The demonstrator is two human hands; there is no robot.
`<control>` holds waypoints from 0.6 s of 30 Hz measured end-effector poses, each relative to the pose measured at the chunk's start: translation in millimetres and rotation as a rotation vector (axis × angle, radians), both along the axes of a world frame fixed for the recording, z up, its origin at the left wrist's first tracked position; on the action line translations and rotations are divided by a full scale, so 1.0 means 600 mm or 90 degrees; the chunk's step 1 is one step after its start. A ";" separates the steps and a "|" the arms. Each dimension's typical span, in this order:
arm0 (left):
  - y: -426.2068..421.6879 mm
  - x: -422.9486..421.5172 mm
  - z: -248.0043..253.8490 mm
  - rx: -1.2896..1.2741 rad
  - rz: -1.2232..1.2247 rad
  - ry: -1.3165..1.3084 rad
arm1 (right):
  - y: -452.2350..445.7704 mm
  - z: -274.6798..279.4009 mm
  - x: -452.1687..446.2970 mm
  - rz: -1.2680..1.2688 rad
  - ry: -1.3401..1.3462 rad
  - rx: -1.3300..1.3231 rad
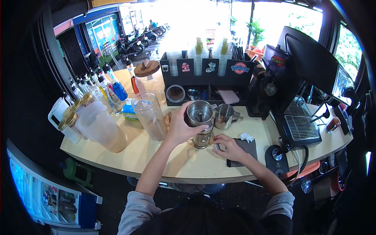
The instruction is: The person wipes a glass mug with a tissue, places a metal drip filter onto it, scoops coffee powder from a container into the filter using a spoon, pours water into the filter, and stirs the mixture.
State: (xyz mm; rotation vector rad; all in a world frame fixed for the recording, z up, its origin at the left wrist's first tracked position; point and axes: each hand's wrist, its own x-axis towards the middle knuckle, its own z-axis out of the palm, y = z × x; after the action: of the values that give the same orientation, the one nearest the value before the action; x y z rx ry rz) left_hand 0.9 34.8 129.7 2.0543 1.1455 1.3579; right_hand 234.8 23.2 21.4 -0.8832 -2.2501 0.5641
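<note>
My left hand (183, 127) is wrapped round a round stainless steel cup (200, 112), its open top facing me. Inside the cup a dark upright part shows, too small to name. Directly under it stands a shiny metal-and-glass vessel (202, 140); whether the two touch I cannot tell. My right hand (230, 149) is low over the table with curled fingers, around a small shiny piece I cannot make out. A steel milk pitcher (225, 116) stands just right of the cup. Beside my right hand lies a dark folded cloth (243, 152) with a crumpled white tissue (247, 137) on its edge.
Left on the table (94, 154) are a tall clear pitcher (150, 115), a large frosted jug (102, 127) and several syrup bottles (117, 88). A black organizer (207, 80) with stacked plastic cups is behind. An espresso machine (297, 117) and grinder (270, 84) stand right.
</note>
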 end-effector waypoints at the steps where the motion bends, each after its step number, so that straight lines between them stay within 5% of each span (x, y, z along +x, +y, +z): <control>1: 0.000 0.000 -0.001 0.001 0.000 -0.001 | 0.002 0.000 0.001 0.006 -0.003 -0.033; 5: 0.005 -0.002 -0.007 0.012 -0.017 -0.007 | 0.022 0.037 0.021 0.003 -0.049 -0.027; 7: 0.007 -0.004 -0.008 0.011 -0.023 -0.012 | 0.041 0.051 0.036 -0.238 0.045 0.224; 11: 0.007 -0.007 -0.009 0.029 -0.003 0.038 | 0.115 0.011 0.090 -0.357 0.038 0.302; 13: 0.005 -0.007 -0.005 0.044 -0.001 0.049 | 0.142 -0.016 0.104 -0.290 0.150 -0.032; 18: -0.003 -0.006 0.003 0.113 0.076 0.122 | 0.152 -0.028 0.097 -0.218 0.319 -0.208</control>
State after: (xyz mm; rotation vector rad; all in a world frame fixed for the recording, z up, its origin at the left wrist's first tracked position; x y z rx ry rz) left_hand -2.5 33.0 131.2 2.3172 1.2874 1.3863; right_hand 292.8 114.3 4.7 -1.1139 -1.5418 0.8906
